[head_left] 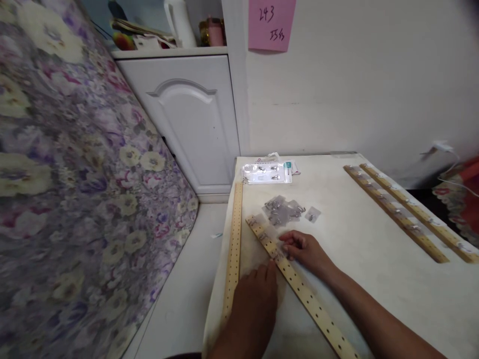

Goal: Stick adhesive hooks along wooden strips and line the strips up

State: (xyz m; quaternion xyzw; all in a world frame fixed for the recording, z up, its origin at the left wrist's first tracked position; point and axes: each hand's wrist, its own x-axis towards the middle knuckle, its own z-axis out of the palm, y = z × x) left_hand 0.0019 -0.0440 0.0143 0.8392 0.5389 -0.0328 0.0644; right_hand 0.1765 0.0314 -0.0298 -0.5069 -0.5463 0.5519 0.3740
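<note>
A pale wooden strip with rows of holes [312,304] lies slantwise on the table under my hands. Clear square patches with small metal hooks [263,235] sit along its far part. My left hand [254,299] is closed at the strip's left edge, its fingertips against the wood beside a hook patch. Across the strip, my right hand [305,249] has its thumb and fingers pinched together at the right edge of that patch; what lies between them is too small to make out. Beyond the strip is a pile of loose clear hook patches [282,210], with a single hook patch [313,214] to its right.
Another holed strip [235,234] runs along the table's left edge. Two strips fitted with hooks [394,212] lie at the right. A clear blister pack [265,173] rests at the back near the wall. Left of the table stand a white cabinet [187,129] and a floral curtain [93,174].
</note>
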